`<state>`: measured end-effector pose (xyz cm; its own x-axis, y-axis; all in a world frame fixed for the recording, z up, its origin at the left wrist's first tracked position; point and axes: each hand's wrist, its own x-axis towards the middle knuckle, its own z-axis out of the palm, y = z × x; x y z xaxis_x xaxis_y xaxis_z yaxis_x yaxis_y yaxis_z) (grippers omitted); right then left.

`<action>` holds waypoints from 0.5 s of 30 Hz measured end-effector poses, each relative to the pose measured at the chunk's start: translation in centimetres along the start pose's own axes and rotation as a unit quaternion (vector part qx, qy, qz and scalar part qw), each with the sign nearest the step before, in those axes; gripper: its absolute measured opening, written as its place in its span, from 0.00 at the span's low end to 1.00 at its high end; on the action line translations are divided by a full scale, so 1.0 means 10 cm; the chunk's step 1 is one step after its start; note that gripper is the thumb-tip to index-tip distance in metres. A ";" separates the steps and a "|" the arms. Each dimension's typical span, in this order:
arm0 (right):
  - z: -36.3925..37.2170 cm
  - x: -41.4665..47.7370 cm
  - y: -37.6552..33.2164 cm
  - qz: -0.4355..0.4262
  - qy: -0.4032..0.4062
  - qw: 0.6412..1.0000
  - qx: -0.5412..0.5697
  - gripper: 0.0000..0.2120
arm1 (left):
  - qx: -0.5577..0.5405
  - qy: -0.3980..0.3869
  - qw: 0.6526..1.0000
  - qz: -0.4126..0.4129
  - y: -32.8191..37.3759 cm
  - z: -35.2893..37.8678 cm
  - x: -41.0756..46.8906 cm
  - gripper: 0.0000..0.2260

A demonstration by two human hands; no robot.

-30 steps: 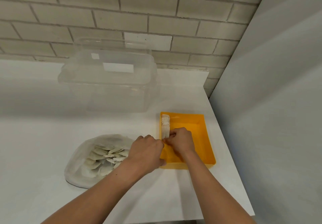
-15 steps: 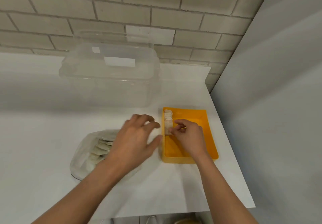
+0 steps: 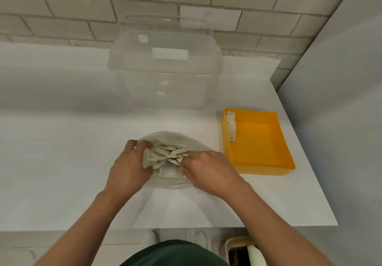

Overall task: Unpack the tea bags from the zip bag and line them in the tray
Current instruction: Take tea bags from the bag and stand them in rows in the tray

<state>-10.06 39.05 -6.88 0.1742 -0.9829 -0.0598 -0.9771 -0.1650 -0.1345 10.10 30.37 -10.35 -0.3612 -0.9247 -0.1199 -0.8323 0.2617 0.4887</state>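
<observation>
Left hand point(image 3: 130, 168) grips zip bag point(image 3: 175, 138) rim, holding mouth open. Right hand point(image 3: 206, 168) fingers curled among tea bags point(image 3: 167, 155); pinch unclear. These lie directly left of right fingertips; tray point(image 3: 260, 141) right, nearer right hand.

Kitchen: white counter point(image 3: 62, 162), tiled brick-pattern backsplash point(image 3: 82, 7), clear storage tub point(image 3: 165, 75).

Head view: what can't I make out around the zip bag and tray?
- Right hand grip: fingertips buried in the zip bag mouth; what they pinch is hidden.
- Loose tea bags: heaped, partly behind the left hand; uncountable.
- Tea-bag row in the tray: too small to count.
</observation>
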 end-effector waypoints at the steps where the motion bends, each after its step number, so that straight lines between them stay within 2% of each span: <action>1: -0.01 0.00 0.00 0.034 -0.015 0.999 -0.008 0.13 | -0.015 -0.011 1.000 0.019 0.02 -0.01 0.05 0.26; 4: -0.10 -0.06 0.01 0.115 -0.033 0.992 -0.029 0.14 | -0.042 -0.012 0.995 0.086 0.13 -0.07 0.18 0.31; 8: -0.22 -0.21 0.01 0.213 -0.035 0.976 -0.018 0.16 | -0.027 -0.020 0.991 0.129 0.21 -0.11 0.26 0.31; 12: -0.14 -0.17 -0.04 0.238 -0.022 0.970 0.037 0.10 | -0.037 -0.089 0.984 0.149 0.15 -0.09 0.32 0.34; 15: -0.10 0.00 -0.14 0.233 0.027 0.970 0.058 0.12 | -0.053 -0.108 0.978 0.173 0.10 -0.09 0.39 0.35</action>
<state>-8.82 39.18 -5.75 -0.2939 -0.9517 -0.0893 -0.9271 0.3065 -0.2156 8.29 26.80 -9.55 -0.7029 -0.7033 -0.1062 -0.6007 0.5070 0.6181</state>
